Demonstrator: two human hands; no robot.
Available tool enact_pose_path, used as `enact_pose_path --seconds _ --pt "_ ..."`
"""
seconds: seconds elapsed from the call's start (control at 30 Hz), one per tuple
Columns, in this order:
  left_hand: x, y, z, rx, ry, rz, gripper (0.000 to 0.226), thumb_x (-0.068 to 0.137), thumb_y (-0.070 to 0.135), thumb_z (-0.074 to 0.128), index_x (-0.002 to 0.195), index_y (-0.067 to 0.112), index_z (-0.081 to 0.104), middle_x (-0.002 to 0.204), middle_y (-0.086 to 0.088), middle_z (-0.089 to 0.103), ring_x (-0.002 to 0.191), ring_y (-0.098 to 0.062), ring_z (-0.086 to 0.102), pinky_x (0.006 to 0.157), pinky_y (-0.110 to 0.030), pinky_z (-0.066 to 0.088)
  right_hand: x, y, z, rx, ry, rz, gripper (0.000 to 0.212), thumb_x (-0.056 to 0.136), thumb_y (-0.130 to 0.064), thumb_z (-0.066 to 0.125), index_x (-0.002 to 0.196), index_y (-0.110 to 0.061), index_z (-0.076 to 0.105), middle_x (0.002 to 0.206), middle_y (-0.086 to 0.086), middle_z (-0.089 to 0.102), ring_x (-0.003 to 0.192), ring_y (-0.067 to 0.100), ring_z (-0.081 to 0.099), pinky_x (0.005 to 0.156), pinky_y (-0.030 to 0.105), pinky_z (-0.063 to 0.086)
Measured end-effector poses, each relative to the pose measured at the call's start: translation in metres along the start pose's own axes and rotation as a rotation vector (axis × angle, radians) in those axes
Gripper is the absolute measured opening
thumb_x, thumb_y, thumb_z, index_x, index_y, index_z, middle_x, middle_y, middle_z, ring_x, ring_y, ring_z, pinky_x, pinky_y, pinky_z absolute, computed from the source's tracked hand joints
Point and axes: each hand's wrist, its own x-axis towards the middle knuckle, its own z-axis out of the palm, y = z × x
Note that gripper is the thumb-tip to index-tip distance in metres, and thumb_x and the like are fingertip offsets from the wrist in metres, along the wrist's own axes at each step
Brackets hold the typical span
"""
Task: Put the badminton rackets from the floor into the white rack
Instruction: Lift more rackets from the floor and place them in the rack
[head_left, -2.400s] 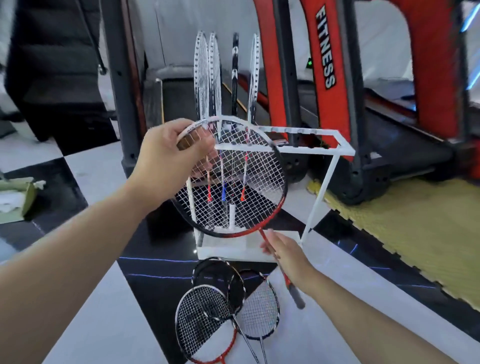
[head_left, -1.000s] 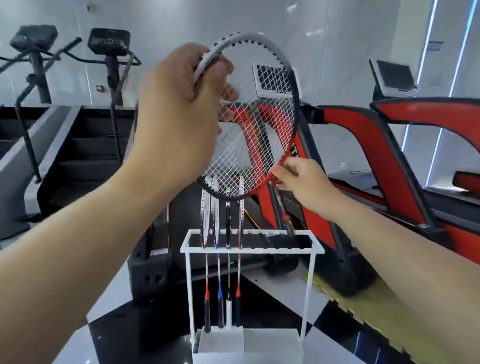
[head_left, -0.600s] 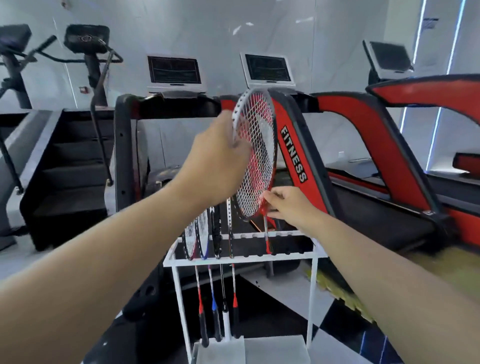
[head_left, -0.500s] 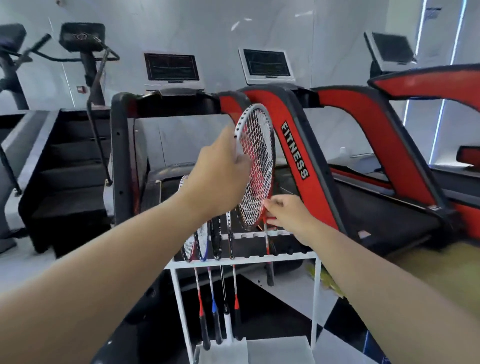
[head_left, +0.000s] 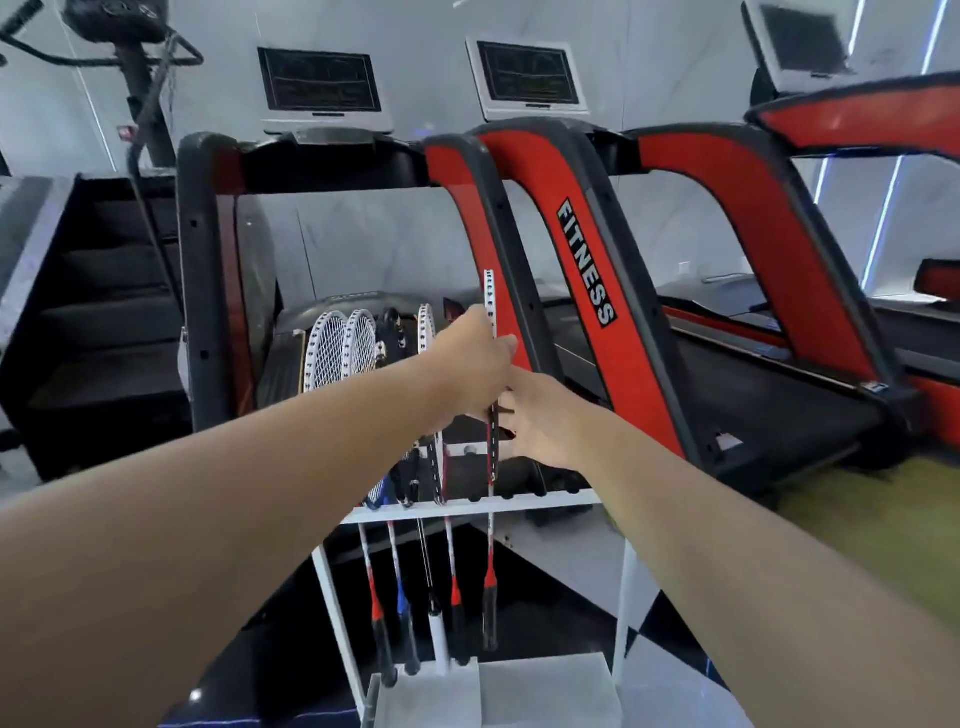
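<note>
A white rack (head_left: 467, 508) stands in front of me with several rackets (head_left: 358, 345) upright in its slots. I hold a red and white racket (head_left: 489, 301) edge-on and upright, its shaft passing through a slot right of the others, its grip (head_left: 490, 613) hanging above the rack's base. My left hand (head_left: 470, 364) grips the side of its head. My right hand (head_left: 540, 415) pinches the lower frame near the shaft. The rackets on the floor are out of view.
Red and black treadmills (head_left: 587, 291) with screens (head_left: 527, 73) stand close behind the rack. Black stairs (head_left: 104, 322) rise at the left. A yellow-green mat (head_left: 883, 519) lies at the right. The rack's white base (head_left: 519, 691) sits on a black and white floor.
The racket turned edge-on and came down into the rack slot, its handle now low beside the other handles. Both hands followed it down.
</note>
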Motion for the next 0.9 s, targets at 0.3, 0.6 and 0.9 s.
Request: enact_pose_path --seconds 0.3,0.6,0.9 --pt "0.002 -0.029 0.020 -0.132 -0.003 -0.148 0.023 0.109 0.024 0.048 0.118 0.003 0.050 0.124 -0.024 0.063 0.115 -0.046 0.065 0.091 -0.061 0.059 0.022 0.021 0.009 0.011 0.056 0.018 0.067 0.104 -0.049 0.048 0.163 -0.027 0.024 0.172 0.002 0.021 0.156 0.029 0.024 0.119 0.069 0.026" --pt "0.003 -0.041 0.016 -0.108 0.004 -0.177 0.021 0.111 0.025 0.045 0.113 0.004 0.046 0.095 -0.010 0.051 0.077 -0.023 0.048 0.096 -0.056 0.058 0.020 0.024 0.024 -0.048 0.076 0.011 0.060 0.102 -0.052 0.051 0.156 -0.030 0.036 0.169 0.002 0.029 0.155 0.028 0.028 0.118 0.066 0.029" --pt "-0.011 -0.041 0.012 -0.067 -0.026 -0.142 0.021 0.112 0.015 0.038 0.130 0.007 0.042 0.104 0.003 0.059 0.088 -0.025 0.051 0.089 -0.040 0.049 0.015 0.032 0.033 -0.126 0.160 -0.031 0.049 0.099 -0.058 0.053 0.146 -0.045 0.047 0.163 -0.005 0.038 0.146 0.024 0.039 0.100 0.049 0.043"
